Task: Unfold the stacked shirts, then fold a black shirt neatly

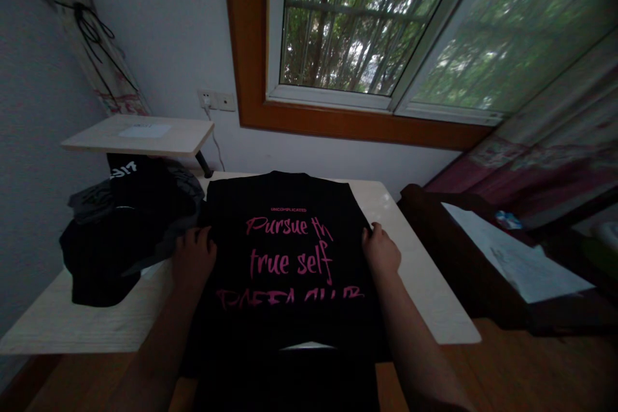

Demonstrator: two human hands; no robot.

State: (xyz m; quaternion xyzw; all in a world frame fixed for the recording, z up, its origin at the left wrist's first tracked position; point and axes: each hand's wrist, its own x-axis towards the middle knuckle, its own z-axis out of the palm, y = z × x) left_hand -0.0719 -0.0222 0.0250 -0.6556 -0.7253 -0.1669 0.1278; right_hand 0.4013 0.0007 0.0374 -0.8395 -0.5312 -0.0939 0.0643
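Observation:
A black T-shirt (290,325) with pink lettering lies spread on the pale wooden desk (449,322), its neck edge toward the wall. Its lower part hangs over the near side of the desk. On the shirt's left edge, my left hand (196,257) is closed with the fingers curled on the cloth. The opposite edge is pinched in my right hand (382,251), at about the same height. Both forearms reach in from below. Close to my left hand lies a heap of dark clothes (130,225), black and grey.
A small raised shelf (188,135) with a paper (145,131) on it stands above the clothes. Behind the desk are a wall socket (216,100) with a plugged-in cable and a window (367,32). To the right, a dark brown surface (449,257) holds a large white sheet (512,257).

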